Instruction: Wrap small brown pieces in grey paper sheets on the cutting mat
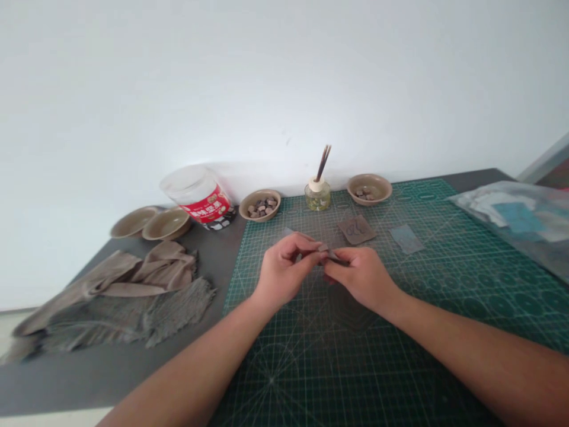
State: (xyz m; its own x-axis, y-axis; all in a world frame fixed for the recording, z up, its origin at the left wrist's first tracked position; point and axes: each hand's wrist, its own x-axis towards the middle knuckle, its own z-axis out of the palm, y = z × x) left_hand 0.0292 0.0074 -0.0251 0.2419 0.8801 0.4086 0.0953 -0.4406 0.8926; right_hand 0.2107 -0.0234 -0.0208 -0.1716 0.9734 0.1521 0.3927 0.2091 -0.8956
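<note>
Red jar label (205, 206), blurred Chinese characters; brown square (356, 229), handwritten figures; left hand (284, 267), grip pinched shut on small stone (323, 247); right hand (365, 274), grip closed on dark sliver (339, 261).

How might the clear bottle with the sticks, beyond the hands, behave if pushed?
The clear bottle looks like glass, so it is probably fragile. Its squat, wide body suggests a gentle low push would slide it on the cutting mat rather than tip it. The thin sticks rise well above its neck, so they may shift if bumped.
</note>
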